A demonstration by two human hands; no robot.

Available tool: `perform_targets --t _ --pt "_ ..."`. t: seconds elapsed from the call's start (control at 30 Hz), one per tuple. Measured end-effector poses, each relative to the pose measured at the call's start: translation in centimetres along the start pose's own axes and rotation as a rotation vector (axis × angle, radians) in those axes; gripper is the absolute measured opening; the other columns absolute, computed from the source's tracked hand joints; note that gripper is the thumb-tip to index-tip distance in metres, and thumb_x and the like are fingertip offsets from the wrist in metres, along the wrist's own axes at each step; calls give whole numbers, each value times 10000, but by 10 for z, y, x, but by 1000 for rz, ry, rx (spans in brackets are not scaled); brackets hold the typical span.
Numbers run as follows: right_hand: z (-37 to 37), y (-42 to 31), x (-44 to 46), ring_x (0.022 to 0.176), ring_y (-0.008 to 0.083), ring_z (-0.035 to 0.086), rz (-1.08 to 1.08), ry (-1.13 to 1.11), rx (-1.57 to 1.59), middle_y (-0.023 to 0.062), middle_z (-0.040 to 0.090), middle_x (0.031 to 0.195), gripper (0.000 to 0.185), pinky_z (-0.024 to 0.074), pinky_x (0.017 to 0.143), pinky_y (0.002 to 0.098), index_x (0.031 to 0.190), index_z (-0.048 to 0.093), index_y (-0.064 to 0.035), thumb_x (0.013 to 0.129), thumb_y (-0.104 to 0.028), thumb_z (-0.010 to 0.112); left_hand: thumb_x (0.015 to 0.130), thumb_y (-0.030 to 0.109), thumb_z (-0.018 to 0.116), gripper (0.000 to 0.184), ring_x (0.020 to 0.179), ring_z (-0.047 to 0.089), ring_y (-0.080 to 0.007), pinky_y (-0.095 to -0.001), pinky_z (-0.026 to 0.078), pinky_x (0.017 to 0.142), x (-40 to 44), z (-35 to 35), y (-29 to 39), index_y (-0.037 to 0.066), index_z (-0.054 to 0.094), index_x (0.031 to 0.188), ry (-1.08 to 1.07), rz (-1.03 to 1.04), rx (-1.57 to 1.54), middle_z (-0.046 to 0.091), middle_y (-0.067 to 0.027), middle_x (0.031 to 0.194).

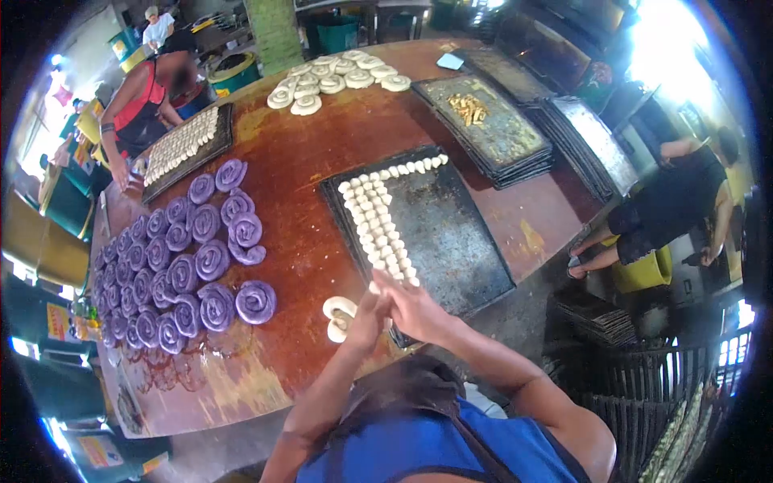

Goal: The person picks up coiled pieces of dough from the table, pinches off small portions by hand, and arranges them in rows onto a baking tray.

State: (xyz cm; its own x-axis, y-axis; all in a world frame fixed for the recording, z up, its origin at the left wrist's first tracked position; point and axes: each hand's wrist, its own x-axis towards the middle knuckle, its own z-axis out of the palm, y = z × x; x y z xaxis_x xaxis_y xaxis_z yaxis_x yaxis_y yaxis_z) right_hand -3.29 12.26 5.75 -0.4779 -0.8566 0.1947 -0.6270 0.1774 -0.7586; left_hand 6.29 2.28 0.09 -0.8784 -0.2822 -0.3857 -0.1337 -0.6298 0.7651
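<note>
My left hand (368, 317) and my right hand (419, 311) are closed together over the near edge of a dark baking tray (455, 233). A bit of pale dough (374, 286) shows at their fingertips; the rest of what they grip is hidden. Small dough balls (374, 221) line the tray's left side in rows, with one row along its far edge. Beside my left hand, a loose coil of pale dough (338, 308) lies on the table.
Purple dough coils (183, 274) cover the left of the wooden table (282, 185). Pale coils (338, 76) lie at the far side. Stacked trays (491, 129) stand at the back right. Across the table, a person (145, 97) is by another filled tray (189, 149); another person (676, 201) is at right.
</note>
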Motion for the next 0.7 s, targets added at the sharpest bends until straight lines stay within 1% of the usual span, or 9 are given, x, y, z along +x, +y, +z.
perform_targets --t 0.07,0.13,0.2,0.3,0.37,0.43,0.53,0.63,0.7 --pt "-11 -2 -12 618 206 651 92 64 28 136 685 841 238 526 547 325 1102 634 19 884 -57 578 981 84 411 301 977 552 -162 -323 473 785 -14 24 37 8 472 1265 51 -60 224 551 -133 1247" --pt "-18 -4 4 574 211 642 52 197 -47 121 678 797 185 529 519 332 1007 650 0 907 -138 578 962 55 362 294 820 578 -158 -266 487 638 -9 21 25 -20 430 1238 -145 27 126 579 -133 1042" --pt "-15 0 24 601 200 657 -18 84 -383 114 676 782 173 549 539 339 896 641 -31 908 -196 593 926 23 376 204 721 558 -127 -261 462 589 -7 21 19 25 482 1101 -137 180 540 579 -80 895" --pt "-34 27 37 623 211 654 64 -141 135 133 669 778 222 547 574 337 824 606 -25 902 -233 618 921 52 433 67 602 492 -94 -249 412 521 -3 21 54 44 498 936 -39 -19 548 525 -21 730" --pt "-49 69 46 659 228 639 96 -346 487 146 659 810 246 527 584 316 849 616 -2 894 -243 636 928 165 470 149 543 449 -90 -248 380 478 5 -7 77 40 536 879 54 345 23 496 -3 666" --pt "-69 70 94 755 247 650 605 -164 105 164 664 882 249 532 651 345 896 641 0 881 -248 650 931 221 489 210 514 428 -88 -247 364 456 12 -4 73 38 554 851 137 516 -243 481 6 634" --pt "-34 170 137 836 295 647 181 -40 -41 192 656 918 258 524 731 403 953 646 6 875 -240 647 947 278 552 222 578 525 -113 -232 422 526 15 24 47 73 614 885 196 -158 348 560 5 683" --pt "-7 201 158 906 334 654 57 48 -107 216 653 995 232 515 813 399 1056 618 -9 861 -135 628 965 248 522 215 580 538 -112 -234 432 526 17 17 32 55 604 921 79 -93 354 559 -4 664" --pt "-7 189 157 899 339 650 157 -13 -99 228 643 1001 271 518 801 413 1089 590 15 873 -146 614 978 228 491 236 618 538 -86 -233 432 531 26 -7 27 17 585 1025 144 298 -224 558 8 684"
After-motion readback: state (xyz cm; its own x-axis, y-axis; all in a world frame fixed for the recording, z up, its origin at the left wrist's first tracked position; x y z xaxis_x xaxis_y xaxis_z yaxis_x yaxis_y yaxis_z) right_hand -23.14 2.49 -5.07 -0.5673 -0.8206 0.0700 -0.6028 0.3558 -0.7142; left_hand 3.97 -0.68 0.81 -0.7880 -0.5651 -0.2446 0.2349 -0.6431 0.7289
